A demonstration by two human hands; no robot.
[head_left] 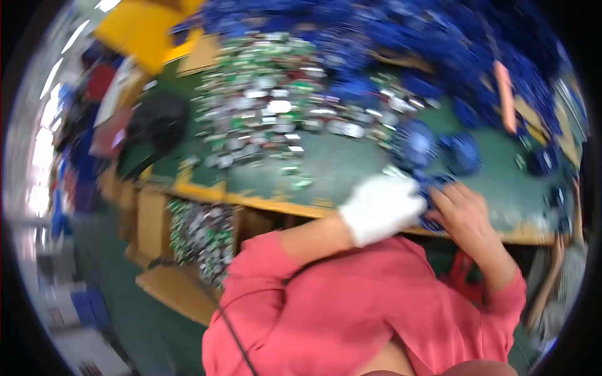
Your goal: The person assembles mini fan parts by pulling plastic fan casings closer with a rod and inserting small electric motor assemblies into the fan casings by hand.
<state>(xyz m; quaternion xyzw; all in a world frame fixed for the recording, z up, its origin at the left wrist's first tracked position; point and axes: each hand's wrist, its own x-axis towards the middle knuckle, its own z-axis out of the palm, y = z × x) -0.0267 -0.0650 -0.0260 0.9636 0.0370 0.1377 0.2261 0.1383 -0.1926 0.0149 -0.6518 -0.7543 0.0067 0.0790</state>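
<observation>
Close to the table's near edge, my left hand (384, 210), in a white glove, and my bare right hand (461, 213) meet at a blue plastic part (433, 191). The fingers of both hands are closed on it from either side; motion blur hides its exact shape. Just beyond them on the green tabletop (338, 156) lie rounded blue plastic pieces (414, 144), with another blue piece (464, 153) to their right.
Small green and silver parts (257, 94) spread over the table's left and middle. Blue pieces (389, 31) heap up at the back. An orange stick-shaped thing (505, 97) stands upright at right. Below the table's left edge, a cardboard box (200, 235) holds similar small parts. Another person (558, 285) is at far right.
</observation>
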